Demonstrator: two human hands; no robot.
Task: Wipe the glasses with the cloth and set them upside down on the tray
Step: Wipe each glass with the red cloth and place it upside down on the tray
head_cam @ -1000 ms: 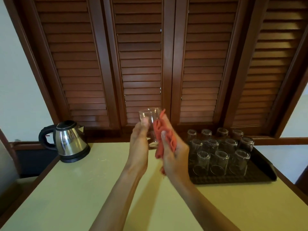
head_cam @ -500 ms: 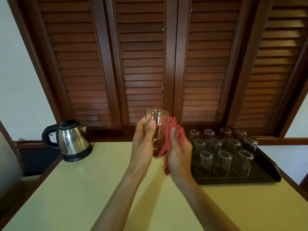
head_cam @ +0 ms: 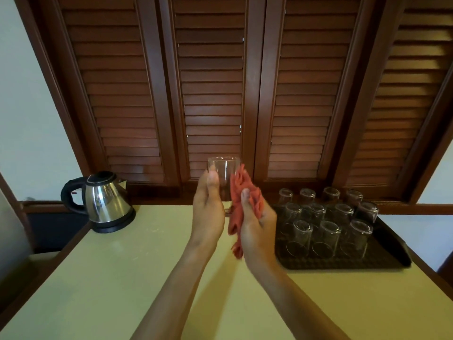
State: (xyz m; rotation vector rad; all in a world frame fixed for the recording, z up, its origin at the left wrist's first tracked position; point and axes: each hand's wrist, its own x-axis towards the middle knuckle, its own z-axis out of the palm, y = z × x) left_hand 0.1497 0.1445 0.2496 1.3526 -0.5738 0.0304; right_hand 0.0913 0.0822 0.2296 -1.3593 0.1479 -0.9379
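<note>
A steel kettle (head_cam: pixel 105 201) with black handle on the pale tabletop (head_cam: pixel 122 278) (louvred wooden shutters (head_cam: pixel 210 82) behind)

Cloth (head_cam: pixel 245 204), frame centre: red-orange. Tray (head_cam: pixel 382 262), lower right: dark, dotted grid texture. Table (head_cam: pixel 122 278): pale yellow-green. Kettle (head_cam: pixel 105 202), left: silver, black handle and base. Shutters (head_cam: pixel 210 82), top: reddish-brown slats.

A pale yellow-green desk (head_cam: pixel 127 278) with a dark wooden edge. A steel kettle (head_cam: pixel 104 201) with a black handle stands on its black base at the far left corner. At the far right, a dark textured tray (head_cam: pixel 382 262) lies flat, carrying clear glasses (head_cam: pixel 327 238) set upside down in rows.
</note>
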